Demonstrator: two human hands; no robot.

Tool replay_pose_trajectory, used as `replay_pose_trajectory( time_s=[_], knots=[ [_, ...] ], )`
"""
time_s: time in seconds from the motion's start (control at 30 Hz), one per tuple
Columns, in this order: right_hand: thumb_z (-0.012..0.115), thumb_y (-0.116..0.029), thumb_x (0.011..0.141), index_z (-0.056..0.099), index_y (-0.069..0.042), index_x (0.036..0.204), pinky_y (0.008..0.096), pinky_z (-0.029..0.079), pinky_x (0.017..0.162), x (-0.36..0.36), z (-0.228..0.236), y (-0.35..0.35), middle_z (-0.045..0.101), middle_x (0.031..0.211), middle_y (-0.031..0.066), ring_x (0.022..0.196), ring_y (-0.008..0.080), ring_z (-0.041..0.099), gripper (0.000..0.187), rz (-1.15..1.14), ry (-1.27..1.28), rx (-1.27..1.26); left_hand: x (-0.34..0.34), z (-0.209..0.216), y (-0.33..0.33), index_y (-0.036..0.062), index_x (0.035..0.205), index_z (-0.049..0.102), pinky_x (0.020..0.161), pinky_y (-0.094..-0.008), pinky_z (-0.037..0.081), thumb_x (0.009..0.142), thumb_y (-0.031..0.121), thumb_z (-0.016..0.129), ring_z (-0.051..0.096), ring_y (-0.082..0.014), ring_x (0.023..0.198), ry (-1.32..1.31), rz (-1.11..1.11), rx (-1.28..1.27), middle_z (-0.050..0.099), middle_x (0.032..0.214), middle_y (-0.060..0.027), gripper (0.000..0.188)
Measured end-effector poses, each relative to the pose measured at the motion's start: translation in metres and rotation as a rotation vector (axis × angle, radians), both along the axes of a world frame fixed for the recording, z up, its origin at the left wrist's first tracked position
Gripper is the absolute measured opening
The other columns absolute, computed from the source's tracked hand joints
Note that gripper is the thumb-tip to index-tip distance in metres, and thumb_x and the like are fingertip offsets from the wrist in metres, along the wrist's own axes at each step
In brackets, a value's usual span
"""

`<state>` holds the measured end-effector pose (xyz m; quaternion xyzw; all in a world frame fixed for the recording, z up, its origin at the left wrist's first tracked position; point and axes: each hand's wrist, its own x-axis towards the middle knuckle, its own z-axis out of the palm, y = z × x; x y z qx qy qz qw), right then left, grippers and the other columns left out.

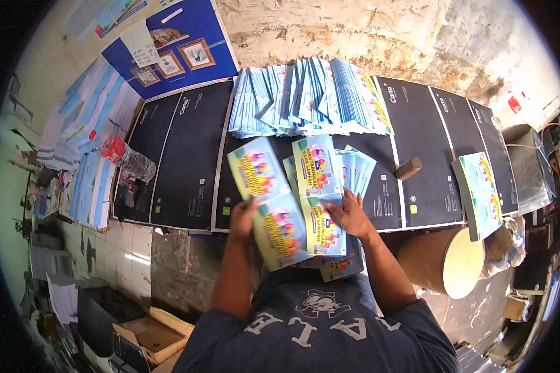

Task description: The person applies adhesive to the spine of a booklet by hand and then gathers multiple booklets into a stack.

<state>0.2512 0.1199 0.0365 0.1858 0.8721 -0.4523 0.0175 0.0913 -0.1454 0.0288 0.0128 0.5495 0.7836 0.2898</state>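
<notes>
My left hand [243, 219] is closed on the left edge of a tall printed cover sheet [279, 221], blue, green and yellow with cartoon figures. That sheet tilts to the left and is slightly blurred. My right hand [353, 214] grips the right edge of a second matching cover sheet [317, 168], its thumb on the printed face. Both sheets reach over the table's near edge. Just behind the second one lies a fanned pile of light-blue booklets [359, 166]. Below my right hand, part of another printed sheet [342, 269] shows near my lap.
Folded booklets [311, 93] stand in a long row along the back of the black-covered table [186, 143]. To the right are a brown cylinder [409, 168] and a booklet stack [479, 193] at the edge. A plastic bottle [129, 158] and paper piles [93, 118] are at left.
</notes>
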Motion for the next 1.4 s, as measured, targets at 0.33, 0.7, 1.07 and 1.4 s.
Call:
replay_pose_trajectory(
  time_s=[0.33, 0.7, 1.07, 1.4],
  knots=[
    [0.055, -0.063, 0.091, 0.05, 0.008, 0.135, 0.0587, -0.003, 0.117, -0.004, 0.011, -0.012, 0.028, 0.152, 0.0329, 0.148, 0.042, 0.017, 0.084, -0.015, -0.052, -0.018, 0.029, -0.012, 0.062, -0.0036, 0.108, 0.071, 0.072, -0.0269, 0.05, 0.093, 0.023, 0.071, 0.061, -0.0063, 0.08, 0.367, -0.224, -0.388, 0.072, 0.089, -0.0026, 0.031],
    [0.066, -0.049, 0.088, 0.033, -0.008, 0.151, 0.0699, 0.007, 0.113, 0.009, -0.008, -0.031, 0.014, 0.158, 0.0297, 0.147, 0.0478, 0.011, 0.083, 0.0, 0.238, 0.584, -0.011, -0.005, -0.005, -0.0031, 0.131, 0.059, 0.096, -0.0319, 0.049, 0.091, 0.0, 0.047, 0.064, -0.0187, 0.107, 0.356, -0.234, 0.041, 0.066, 0.12, -0.0139, 0.042],
    [0.06, -0.035, 0.096, 0.069, 0.001, 0.108, 0.0537, 0.002, 0.119, -0.002, -0.001, -0.011, 0.038, 0.154, 0.0152, 0.15, 0.0368, 0.017, 0.038, -0.043, 0.188, 0.089, 0.031, -0.004, 0.06, 0.0031, 0.156, 0.021, 0.106, -0.0364, 0.041, 0.093, -0.003, 0.057, 0.052, -0.0203, 0.125, 0.412, -0.068, 0.089, 0.049, 0.144, -0.0156, 0.073],
    [0.064, -0.019, 0.091, 0.057, -0.01, 0.134, 0.0577, 0.005, 0.118, 0.002, -0.01, -0.01, 0.037, 0.152, 0.02, 0.147, 0.0402, 0.021, 0.045, 0.0, 0.285, 0.225, 0.015, 0.004, 0.046, 0.0081, 0.158, 0.016, 0.104, -0.0347, 0.043, 0.093, -0.004, 0.059, 0.052, -0.0183, 0.124, 0.409, -0.108, 0.163, 0.047, 0.145, -0.0117, 0.079]
  ],
)
